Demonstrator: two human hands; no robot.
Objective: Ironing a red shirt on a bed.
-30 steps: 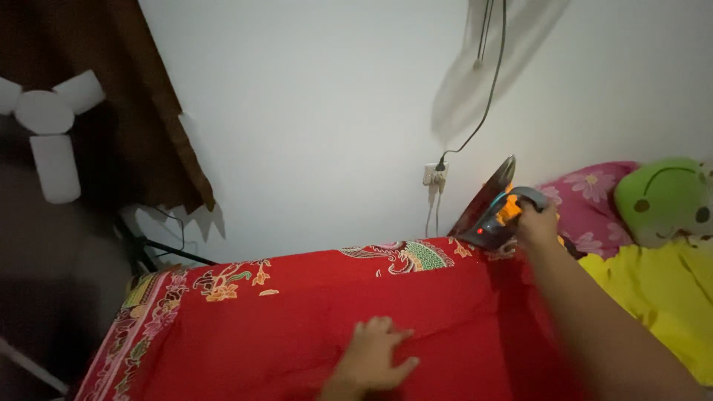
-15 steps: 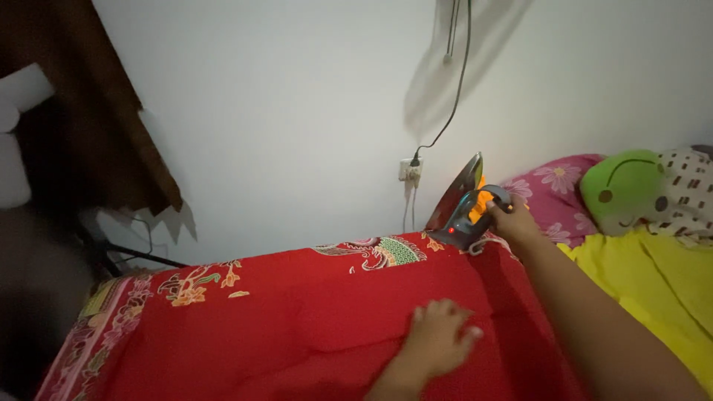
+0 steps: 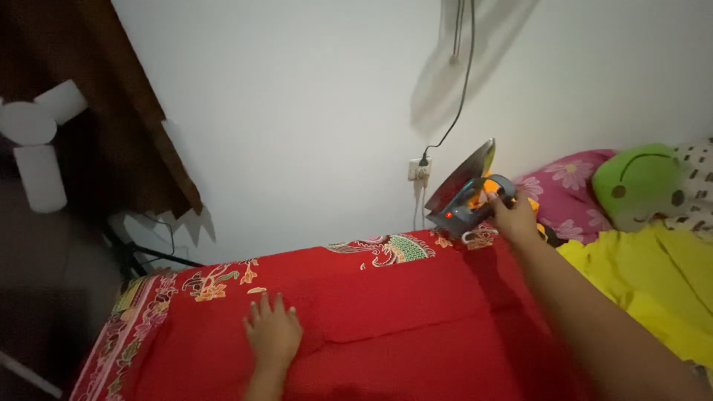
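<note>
A red batik cloth (image 3: 401,312) with a patterned floral border is spread flat in front of me. My left hand (image 3: 272,333) lies palm down on it at the lower left, fingers spread. My right hand (image 3: 514,220) grips the handle of a grey and orange electric iron (image 3: 464,194), held tilted nose-up just above the cloth's far right corner. A red light glows on the iron's body. Its cord (image 3: 459,89) runs up the wall from a wall socket (image 3: 418,170).
A white wall stands behind the cloth. To the right lie a pink flowered pillow (image 3: 568,194), a green plush toy (image 3: 640,182) and a yellow sheet (image 3: 653,278). A brown curtain (image 3: 111,111) and white cylinders (image 3: 37,145) are at the left, with dark stand legs (image 3: 145,249) below.
My left hand slid left across the cloth, from the middle to the lower left. The iron rose slightly off the corner in my right hand.
</note>
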